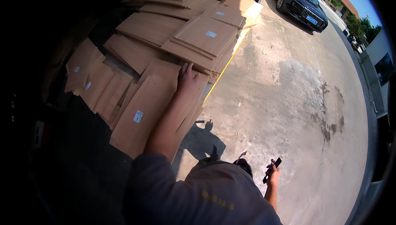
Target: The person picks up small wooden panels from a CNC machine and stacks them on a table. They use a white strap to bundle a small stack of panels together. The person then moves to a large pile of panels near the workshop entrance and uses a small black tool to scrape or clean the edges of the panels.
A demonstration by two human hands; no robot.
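My left hand [188, 78] reaches forward over stacks of flat brown boards, its fingers apart at the edge between a near board [159, 70] and a higher pile [196, 39]. It touches the boards without visibly gripping one. Low on the right, my right hand [272, 175] is closed around a slim, flat black object [277, 163] that juts out past the fingers at both ends. Its exact kind cannot be made out. Small white labels [138, 116] are stuck on several boards.
More boards [105, 87] lean and overlap at the left, beside deep shadow. A yellow edge strip [226, 69] runs along the stacks' right side. Sunlit concrete [284, 101] with dark stains stretches rightward. A black car [303, 4] is parked at the far right, near buildings.
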